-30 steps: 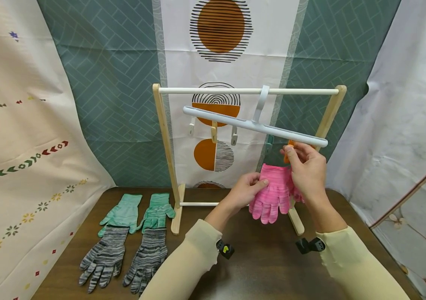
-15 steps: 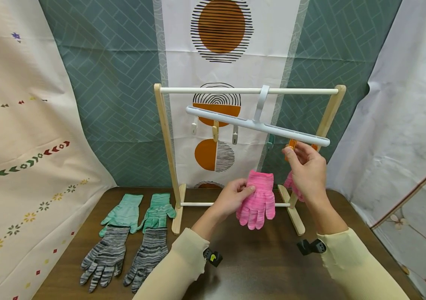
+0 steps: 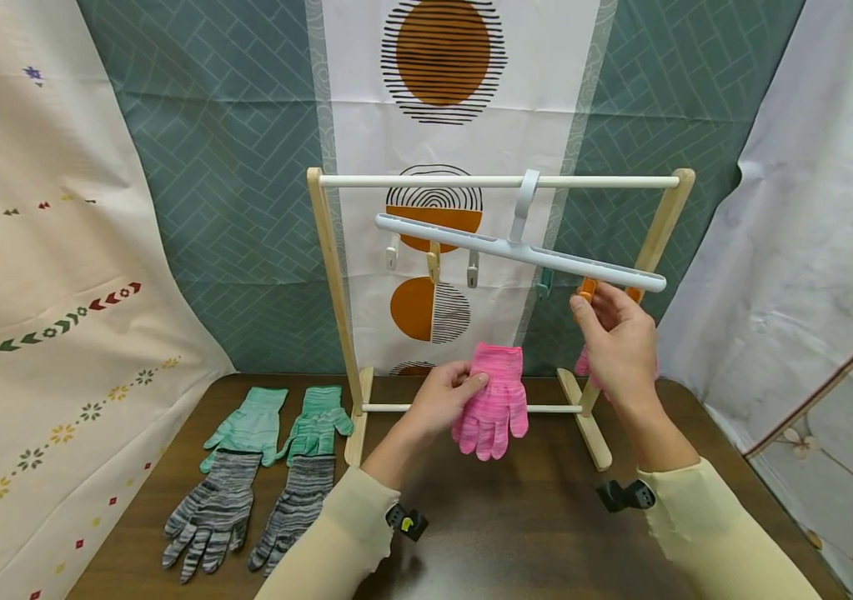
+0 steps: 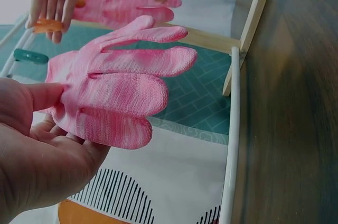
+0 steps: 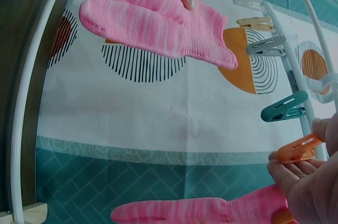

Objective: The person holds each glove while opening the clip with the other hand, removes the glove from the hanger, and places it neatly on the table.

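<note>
My left hand (image 3: 437,400) pinches a pink knit glove (image 3: 497,404) by its side near the cuff, fingers of the glove hanging down. Up at the low right end of the tilted pale hanger (image 3: 456,239), my right hand (image 3: 621,342) pinches an orange clip (image 5: 298,150). A gap separates that clip from the held glove. Beyond the right hand, another pink glove (image 4: 127,5) hangs at a second orange clip (image 5: 282,216); in the head view the hand hides most of it. A teal clip (image 5: 285,106) sits beside the gripped one on the hanger.
The hanger hooks over the white top bar (image 3: 418,181) of a wooden rack. White, yellow and grey clips (image 3: 473,271) hang along its left half. Two mint gloves (image 3: 257,421) and two grey striped gloves (image 3: 216,508) lie on the dark table (image 3: 516,533) at left.
The left hand has carried its pink glove leftward and slightly down, away from the right hand. The right hand stays at the orange clip, and the hanger has shifted slightly right.
</note>
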Available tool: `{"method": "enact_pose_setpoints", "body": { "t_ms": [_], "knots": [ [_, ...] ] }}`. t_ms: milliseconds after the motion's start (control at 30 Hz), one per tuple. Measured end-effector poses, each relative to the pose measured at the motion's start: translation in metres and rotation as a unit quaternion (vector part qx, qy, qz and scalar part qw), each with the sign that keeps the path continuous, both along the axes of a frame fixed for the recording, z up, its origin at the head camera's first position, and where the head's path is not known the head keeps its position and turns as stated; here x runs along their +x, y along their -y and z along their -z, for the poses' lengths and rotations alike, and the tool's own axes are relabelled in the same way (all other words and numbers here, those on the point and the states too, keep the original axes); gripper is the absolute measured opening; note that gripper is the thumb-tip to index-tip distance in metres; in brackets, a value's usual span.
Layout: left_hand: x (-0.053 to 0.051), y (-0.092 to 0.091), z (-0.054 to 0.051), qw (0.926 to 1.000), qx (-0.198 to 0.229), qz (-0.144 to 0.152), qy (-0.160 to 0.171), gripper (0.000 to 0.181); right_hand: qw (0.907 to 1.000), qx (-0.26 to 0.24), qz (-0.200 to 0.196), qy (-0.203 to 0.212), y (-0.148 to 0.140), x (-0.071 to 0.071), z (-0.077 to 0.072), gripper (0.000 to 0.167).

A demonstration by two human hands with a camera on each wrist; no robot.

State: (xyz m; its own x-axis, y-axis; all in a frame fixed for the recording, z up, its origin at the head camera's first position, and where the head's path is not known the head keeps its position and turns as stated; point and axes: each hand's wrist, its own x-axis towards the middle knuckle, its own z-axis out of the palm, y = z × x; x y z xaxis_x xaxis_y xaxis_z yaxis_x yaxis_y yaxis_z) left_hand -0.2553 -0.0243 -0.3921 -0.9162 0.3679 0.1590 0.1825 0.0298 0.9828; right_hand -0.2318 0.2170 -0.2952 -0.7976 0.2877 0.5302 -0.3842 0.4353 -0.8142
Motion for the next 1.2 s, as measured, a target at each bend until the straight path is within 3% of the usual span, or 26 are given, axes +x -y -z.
{"method": "enact_pose_setpoints", "body": {
  "t_ms": [400,700,1200],
  "knots": [
    [0.009,0.014,0.000,0.9996,0.010,-0.026,-0.003,0.029,0.9986,0.004,-0.007,-0.052,-0.001,0.005,0.008,0.055],
    [0.012,0.027,0.005,0.9996,-0.002,-0.028,0.001,0.029,0.9963,0.026,-0.014,-0.081,0.000,0.010,0.013,0.053],
    [0.015,0.048,0.008,0.9986,-0.013,-0.048,0.021,0.029,0.9926,0.053,0.008,-0.109,-0.003,0.017,0.020,0.051]
  ]
}}
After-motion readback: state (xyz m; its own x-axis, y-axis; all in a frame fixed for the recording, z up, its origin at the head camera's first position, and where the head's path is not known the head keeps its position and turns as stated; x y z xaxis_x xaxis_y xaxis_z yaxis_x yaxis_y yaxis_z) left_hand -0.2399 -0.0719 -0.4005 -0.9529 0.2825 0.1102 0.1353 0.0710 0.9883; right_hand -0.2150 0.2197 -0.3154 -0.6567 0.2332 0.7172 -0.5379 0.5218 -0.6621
